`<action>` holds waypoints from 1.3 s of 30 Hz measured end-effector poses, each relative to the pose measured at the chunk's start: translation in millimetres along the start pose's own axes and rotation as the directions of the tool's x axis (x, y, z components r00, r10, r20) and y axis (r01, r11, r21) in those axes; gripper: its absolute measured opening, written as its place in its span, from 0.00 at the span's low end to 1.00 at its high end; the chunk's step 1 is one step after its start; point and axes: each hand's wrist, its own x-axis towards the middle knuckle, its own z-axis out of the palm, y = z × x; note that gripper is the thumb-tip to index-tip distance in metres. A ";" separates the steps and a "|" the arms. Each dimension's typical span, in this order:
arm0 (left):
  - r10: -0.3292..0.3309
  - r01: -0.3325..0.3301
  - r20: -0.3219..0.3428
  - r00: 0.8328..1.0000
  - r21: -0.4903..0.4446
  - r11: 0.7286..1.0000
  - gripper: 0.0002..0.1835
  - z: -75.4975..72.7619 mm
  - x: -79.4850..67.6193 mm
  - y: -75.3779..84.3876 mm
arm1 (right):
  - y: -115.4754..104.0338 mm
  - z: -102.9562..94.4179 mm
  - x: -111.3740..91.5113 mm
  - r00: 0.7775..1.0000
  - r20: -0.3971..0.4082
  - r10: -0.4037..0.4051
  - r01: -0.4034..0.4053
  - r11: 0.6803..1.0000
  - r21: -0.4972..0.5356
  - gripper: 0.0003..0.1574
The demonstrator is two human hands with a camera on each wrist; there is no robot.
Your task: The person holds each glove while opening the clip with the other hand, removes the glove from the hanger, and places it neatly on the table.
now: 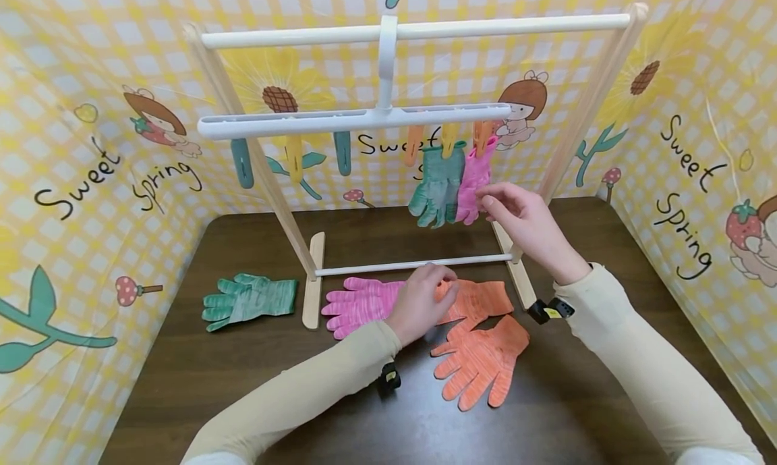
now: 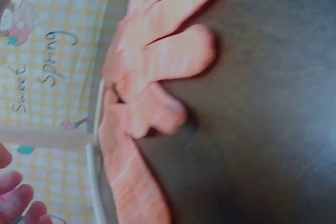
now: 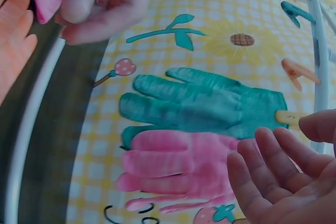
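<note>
My right hand (image 1: 525, 222) is beside a pink glove (image 1: 473, 188), its fingers loosely extended; whether they touch it I cannot tell. That glove hangs from an orange clip (image 1: 482, 138) at the right end of a white hanger (image 1: 355, 119). A green glove (image 1: 438, 181) hangs next to it from a yellow clip (image 1: 449, 140). Relaxed and holding nothing, my left hand (image 1: 421, 303) is over the table, between a second pink glove (image 1: 364, 306) and an orange glove (image 1: 482, 299). Another orange glove (image 1: 485, 364) lies closer to me, partly against the first.
The hanger hooks over the top rail (image 1: 516, 26) of a wooden rack. More clips hang along it, among them a teal one (image 1: 241, 162). A green glove (image 1: 251, 299) lies left of the rack's foot (image 1: 312, 283). Patterned cloth (image 1: 73, 67) encloses the dark table (image 1: 176, 384).
</note>
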 end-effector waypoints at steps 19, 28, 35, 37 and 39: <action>-0.099 -0.028 -0.433 0.896 -0.278 0.960 0.17 -57.6 69.0 -9.0 | -40.6 -0.1 36.5 0.983 -0.122 -0.134 0.134 0.991 -0.007 0.22; -0.152 -0.001 -0.413 0.898 -0.346 0.938 0.25 -81.6 101.4 1.8 | -51.0 11.1 50.8 0.977 -0.166 -0.130 0.141 0.988 0.055 0.23; -0.230 0.055 -0.311 0.922 -0.482 0.874 0.25 -87.4 118.1 8.7 | -52.2 15.2 58.2 0.972 -0.206 -0.115 0.135 0.987 0.085 0.23; -0.251 0.073 -0.297 0.921 -0.500 0.863 0.24 -87.8 121.3 9.8 | -52.3 16.6 60.1 0.972 -0.212 -0.105 0.128 0.987 0.100 0.23; -0.264 0.085 -0.294 0.919 -0.506 0.858 0.22 -88.5 123.4 10.7 | -51.9 18.1 62.2 0.971 -0.218 -0.095 0.121 0.986 0.112 0.24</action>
